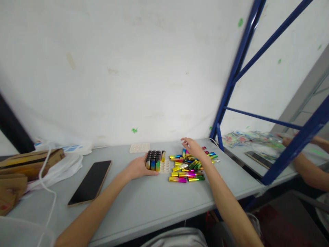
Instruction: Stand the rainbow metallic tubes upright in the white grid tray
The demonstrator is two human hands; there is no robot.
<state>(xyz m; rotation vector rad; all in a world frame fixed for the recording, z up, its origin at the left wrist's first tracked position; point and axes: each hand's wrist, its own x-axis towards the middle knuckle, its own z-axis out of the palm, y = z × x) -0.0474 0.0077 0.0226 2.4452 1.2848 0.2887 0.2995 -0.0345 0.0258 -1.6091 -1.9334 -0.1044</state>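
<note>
Several upright lighters with black tops [153, 160] stand packed in the left part of a white holed tray [165, 166]. One gold lighter [163, 156] stands at the back beside them. My left hand [140, 167] is wrapped round the left side of the packed block. A loose pile of shiny lighters in gold, pink, green and blue [180, 174] lies to the right of the tray. Over the back of this pile is my right hand [192, 148], its fingers apart and pointing left; nothing shows in it.
Another white holed tray [139, 148] lies by the wall. A dark phone [91, 181], cardboard [31, 163], a plastic bag [61, 168] and a white cable [48, 190] are at left. Beyond a blue metal frame [231, 82] are another person's arms [305, 171] and a phone [259, 159].
</note>
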